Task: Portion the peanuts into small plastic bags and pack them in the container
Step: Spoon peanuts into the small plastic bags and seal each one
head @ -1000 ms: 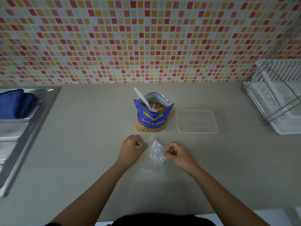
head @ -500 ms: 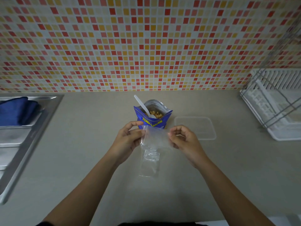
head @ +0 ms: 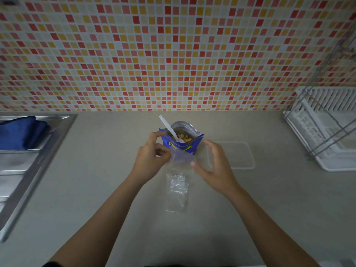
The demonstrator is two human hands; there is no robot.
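An open blue peanut pouch (head: 195, 143) stands at the middle of the counter, with a white plastic spoon (head: 167, 125) stuck in the nuts. Just in front of it a small clear plastic bag (head: 177, 189) hangs upright. My left hand (head: 151, 158) pinches the bag's top left edge. My right hand (head: 214, 167) is at the top right edge with fingers spread and fairly straight, its thumb touching the bag. An empty clear container (head: 238, 156) lies on the counter just right of the pouch, partly behind my right hand.
A steel sink (head: 28, 170) with a blue cloth (head: 19, 134) in it takes up the left side. A white dish rack (head: 327, 132) stands at the far right. The tiled wall closes off the back of the beige counter (head: 96, 189).
Both hands lifted the clear bag off the counter and up in front of the pouch. My right hand's fingers have spread from a pinch, and the camera has come closer.
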